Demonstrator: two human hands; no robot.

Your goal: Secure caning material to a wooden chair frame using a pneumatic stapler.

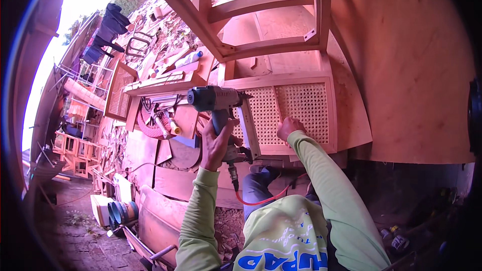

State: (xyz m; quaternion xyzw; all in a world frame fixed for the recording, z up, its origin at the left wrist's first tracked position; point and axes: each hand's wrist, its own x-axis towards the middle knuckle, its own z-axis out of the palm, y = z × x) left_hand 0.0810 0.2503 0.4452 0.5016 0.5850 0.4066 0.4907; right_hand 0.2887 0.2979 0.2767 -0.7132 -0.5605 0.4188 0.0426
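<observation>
My left hand [215, 143] is wrapped round the handle of a grey and black air nail gun [212, 99], raised over the left part of a wooden frame [301, 78]. A red air hose [256, 204] runs from the gun's lower end toward my legs. Two panels of woven cane [304, 101] fill the frame, parted by a thin wooden slat [277, 101]. Low on that slat rests my right hand [290, 127], its fingers closed; whatever they pinch is hidden. The gun's long magazine [249, 126] covers part of the left panel.
Beyond the frame stands a wooden chair frame [266, 7], its legs and rails reaching over the bench. Leftward lie wood strips [155, 84], a white bottle [189, 59] and hand tools [163, 123]. A large curved board [406, 70] rises at right. Paint buckets [122, 213] sit lower left.
</observation>
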